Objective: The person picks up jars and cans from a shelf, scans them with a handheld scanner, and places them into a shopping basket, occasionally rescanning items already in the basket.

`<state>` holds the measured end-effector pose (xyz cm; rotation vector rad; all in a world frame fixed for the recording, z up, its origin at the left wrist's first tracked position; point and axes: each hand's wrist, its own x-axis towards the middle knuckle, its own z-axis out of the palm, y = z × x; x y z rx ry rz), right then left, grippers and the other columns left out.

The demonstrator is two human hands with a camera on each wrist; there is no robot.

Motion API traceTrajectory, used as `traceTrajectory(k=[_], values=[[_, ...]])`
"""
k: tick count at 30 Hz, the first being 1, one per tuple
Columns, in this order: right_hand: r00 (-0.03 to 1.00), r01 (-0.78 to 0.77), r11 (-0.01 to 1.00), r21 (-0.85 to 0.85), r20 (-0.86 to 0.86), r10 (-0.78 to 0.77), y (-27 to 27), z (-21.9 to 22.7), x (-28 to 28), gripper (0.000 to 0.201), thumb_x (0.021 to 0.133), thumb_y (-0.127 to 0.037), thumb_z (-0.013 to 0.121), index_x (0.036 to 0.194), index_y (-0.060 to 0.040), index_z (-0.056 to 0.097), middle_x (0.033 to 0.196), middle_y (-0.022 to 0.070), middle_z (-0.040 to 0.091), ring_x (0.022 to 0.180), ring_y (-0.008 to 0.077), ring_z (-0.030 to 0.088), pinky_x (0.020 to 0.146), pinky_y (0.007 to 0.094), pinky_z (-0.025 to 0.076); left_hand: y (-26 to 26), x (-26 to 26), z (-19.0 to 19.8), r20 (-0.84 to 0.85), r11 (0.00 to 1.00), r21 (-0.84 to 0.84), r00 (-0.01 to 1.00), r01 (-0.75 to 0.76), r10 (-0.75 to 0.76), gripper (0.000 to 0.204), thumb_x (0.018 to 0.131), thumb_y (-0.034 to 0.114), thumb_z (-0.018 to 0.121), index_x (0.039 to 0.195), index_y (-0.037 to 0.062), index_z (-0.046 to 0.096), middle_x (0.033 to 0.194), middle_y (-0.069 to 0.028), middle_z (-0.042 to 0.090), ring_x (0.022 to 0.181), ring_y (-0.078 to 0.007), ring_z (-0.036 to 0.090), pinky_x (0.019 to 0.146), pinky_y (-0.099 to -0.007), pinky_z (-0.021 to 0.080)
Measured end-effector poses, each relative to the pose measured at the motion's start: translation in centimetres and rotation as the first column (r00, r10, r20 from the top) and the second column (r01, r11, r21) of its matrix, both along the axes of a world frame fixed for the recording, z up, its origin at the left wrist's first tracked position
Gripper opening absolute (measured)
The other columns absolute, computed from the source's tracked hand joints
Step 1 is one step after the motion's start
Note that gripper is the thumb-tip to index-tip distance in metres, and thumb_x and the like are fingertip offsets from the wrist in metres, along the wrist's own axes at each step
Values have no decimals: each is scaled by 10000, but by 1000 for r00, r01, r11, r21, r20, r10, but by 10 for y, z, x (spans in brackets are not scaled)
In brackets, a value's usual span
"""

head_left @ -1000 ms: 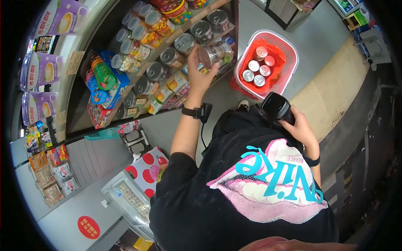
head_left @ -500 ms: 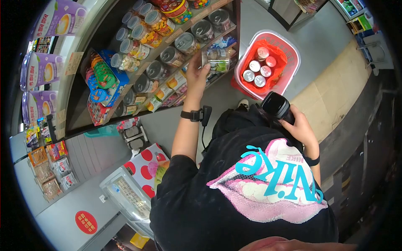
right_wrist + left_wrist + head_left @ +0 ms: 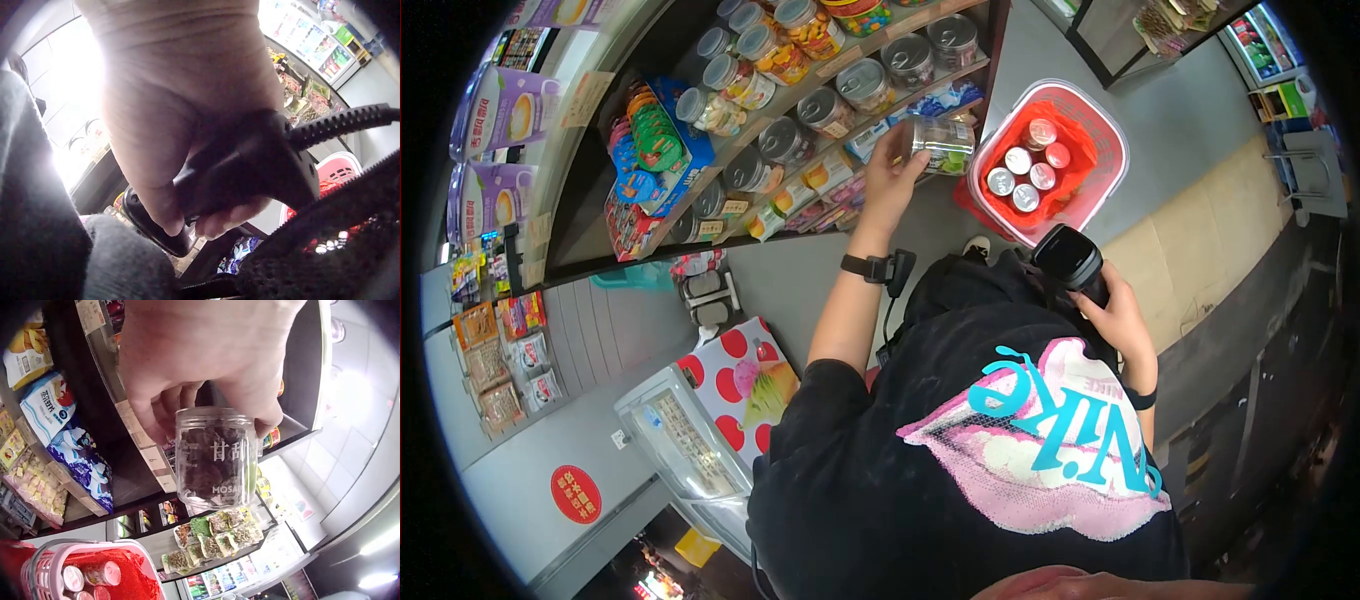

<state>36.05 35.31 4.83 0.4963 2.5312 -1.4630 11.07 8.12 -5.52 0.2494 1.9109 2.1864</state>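
Note:
In the head view my left hand (image 3: 887, 185) grips a clear jar (image 3: 945, 140) by one end, thumb on the near side. The jar lies sideways in front of the lower shelves, left of the basket. Up close in the left wrist view, the jar (image 3: 215, 462) has dark pieces inside and white lettering, and my fingers curl around its top. My right hand (image 3: 1118, 312) holds a black barcode scanner (image 3: 1065, 258) close to the body. From the right wrist view, thumb and fingers wrap the scanner's handle (image 3: 244, 169), and a ribbed cord (image 3: 340, 122) leaves its end.
A pink basket (image 3: 1111, 150) with a red bag (image 3: 1072, 118) and several cans (image 3: 1026, 197) stands on the floor. Shelves hold rows of lidded jars (image 3: 863, 84) and snack packs (image 3: 825, 172). A freezer (image 3: 685, 425) stands behind at the left.
The jar has turned in my left hand, from its round end toward the head camera to its side showing. My right hand keeps its hold on the scanner. The head view has shifted slightly.

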Motion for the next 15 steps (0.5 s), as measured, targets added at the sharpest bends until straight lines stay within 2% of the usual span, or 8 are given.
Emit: traceTrajectory(k=[5, 13, 15], values=[[1000, -7, 1000, 23, -8, 7, 1, -1, 0, 325, 827, -116, 754, 1054, 40, 582, 806, 181, 612, 727, 259, 575, 710, 379, 483, -1, 1, -5, 0, 999, -39, 1000, 3, -3, 638, 920, 83, 729, 1468, -23, 421, 1441, -181, 523, 1318, -245, 537, 1062, -355, 476], [1000, -7, 999, 41, -19, 8, -2, -3, 0, 327, 824, -118, 756, 1055, 37, 583, 804, 182, 609, 722, 262, 569, 711, 381, 482, 1, 5, 1, 26, 1000, -30, 1000, 3, -3, 648, 911, 87, 740, 1465, -25, 422, 1418, -178, 543, 1288, -230, 556, 1046, -341, 478], [1000, -4, 999, 39, -23, 5, -2, -3, 1, 327, 824, -119, 756, 1054, 36, 582, 803, 183, 607, 723, 263, 570, 712, 380, 482, 2, 6, 4, 50, 1000, -15, 999, 16, -16, 634, 924, 130, 718, 1465, -44, 437, 1459, -189, 521, 1365, -271, 493, 1147, -377, 379]])
